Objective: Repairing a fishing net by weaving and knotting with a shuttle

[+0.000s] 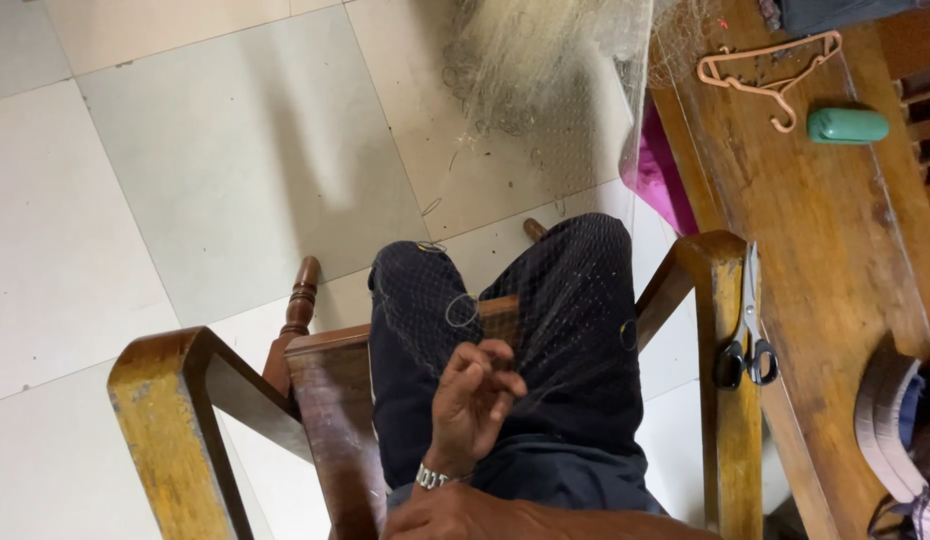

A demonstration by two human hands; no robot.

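Because the fine pale fishing net point(545, 80) is nearly see-through where it drapes across the dark trousers point(575, 330), the likeliest trouble is a snag or a lost strand. The net spreads from a heap on the tiled floor point(185, 180) at twelve o'clock down over both knees to the lap at six o'clock. The left hand point(475, 395), just below the centre of the view, has its fingers curled and pinched together on a few threads of mesh; the grip looks nearly closed, holding only thin line, so a small slip could let the strand fall back among the others. The right hand point(455, 515) lies at six o'clock, at the bottom edge, mostly cut off, and I cannot tell whether it is open or holding anything. Small rings on the net, one at the left knee and one at three o'clock of the hand, could catch on the wooden chair arm point(175, 380) at eight o'clock or on the one at four o'clock. Scissors point(748, 340) rest on that right chair arm, close to the draped mesh; a tug on the net might drag them off. On the wooden table point(825, 230) at two o'clock lie a pink hanger point(775, 65) and a green case point(847, 125), well apart from the hands.
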